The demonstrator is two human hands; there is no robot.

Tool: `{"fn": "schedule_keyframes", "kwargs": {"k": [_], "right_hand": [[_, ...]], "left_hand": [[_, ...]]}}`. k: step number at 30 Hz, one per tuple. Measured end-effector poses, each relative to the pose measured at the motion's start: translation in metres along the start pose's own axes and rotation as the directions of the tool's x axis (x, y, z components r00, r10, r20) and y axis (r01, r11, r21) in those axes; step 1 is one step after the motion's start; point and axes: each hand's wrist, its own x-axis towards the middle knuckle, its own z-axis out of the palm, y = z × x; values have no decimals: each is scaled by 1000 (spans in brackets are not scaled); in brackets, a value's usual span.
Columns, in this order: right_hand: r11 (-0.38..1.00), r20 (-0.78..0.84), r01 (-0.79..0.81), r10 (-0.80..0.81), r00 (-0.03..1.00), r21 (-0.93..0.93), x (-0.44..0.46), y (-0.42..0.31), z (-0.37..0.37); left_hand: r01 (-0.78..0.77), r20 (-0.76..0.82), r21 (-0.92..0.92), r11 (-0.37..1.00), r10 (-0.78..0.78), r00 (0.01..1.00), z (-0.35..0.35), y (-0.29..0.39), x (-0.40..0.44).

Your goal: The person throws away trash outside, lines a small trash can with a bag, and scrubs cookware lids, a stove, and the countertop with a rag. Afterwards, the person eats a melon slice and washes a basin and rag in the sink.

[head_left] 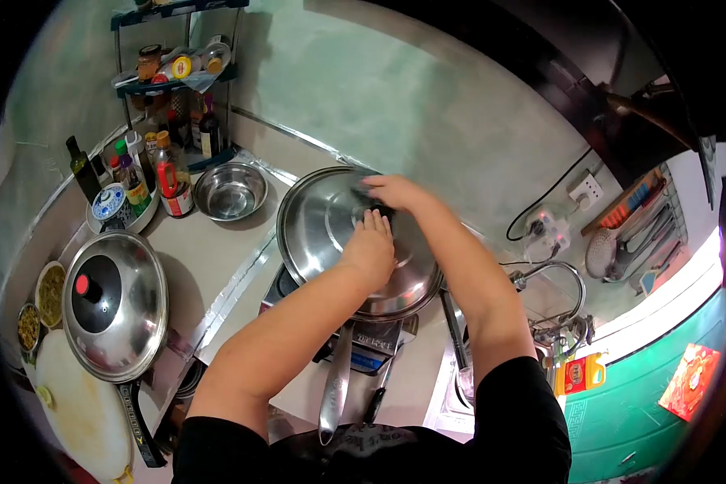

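Note:
A large steel lid (310, 222) covers a pan whose metal handle (336, 387) points toward me, over a stove (371, 355). My left hand (369, 252) lies on the lid with its fingers stretched out, the tips by the dark knob (383, 211). Just beyond it, my right hand (397, 194) is closed on a grey pad (363, 187) against the lid's far side. Motion blurs the pad, so its exact kind is unclear.
On the left stand a second lidded pan (137, 323), a white cutting board (81, 403) and a steel bowl (231, 192). Sauce bottles (173, 173) crowd the corner beneath a shelf rack (177, 85). A faucet (573, 282) and a wall socket (586, 192) are at right.

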Motion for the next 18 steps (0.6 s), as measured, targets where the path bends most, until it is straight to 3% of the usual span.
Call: {"fn": "schedule_keyframes", "kwargs": {"k": [1,2,4,5,6,8,9,10,11,12,14,16,17,18], "right_hand": [[994,93,31,-41,995,102,5,-19,6],[994,173,85,-97,980,75,4,-44,11],[927,241,366,-338,910,-81,17,-69,37],[896,270,430,-389,881,-112,20,-82,49],[865,317,479,-416,852,-151,22,-93,59],[846,461,475,-331,823,-241,-1,-130,55],[847,462,476,-332,822,-239,-9,-140,52],[851,575,480,-287,766,-214,-16,-148,49],[857,675,479,-240,697,-189,-22,-152,47],[860,671,474,-240,702,-189,-25,-151,43],[892,550,436,-305,778,-122,-33,-142,27],[974,324,197,-222,920,107,-52,-133,-21],[901,165,197,-277,947,386,-52,-107,-34],[744,-10,226,-283,959,628,-54,-81,-45]], "left_hand": [[26,-54,30,999,-24,998,2,2,0],[30,-46,36,999,-28,999,3,3,1],[-77,6,-93,993,78,997,6,1,5],[-222,-432,-4,975,199,880,27,-1,7],[-215,-426,0,977,194,884,48,-1,10],[-210,-454,-374,903,19,891,58,4,12],[-209,-453,-375,903,18,891,60,5,15],[-176,-279,-663,728,-23,960,56,5,18],[-143,-187,-779,611,-8,982,53,6,17],[-84,-92,-871,484,6,996,50,7,17],[-108,-133,-449,887,53,990,13,7,-3],[-198,-403,-209,958,100,910,-6,0,-19],[-270,-339,-342,900,149,929,-24,-9,-27],[-308,-352,-469,828,145,925,-37,-19,-30]]}}
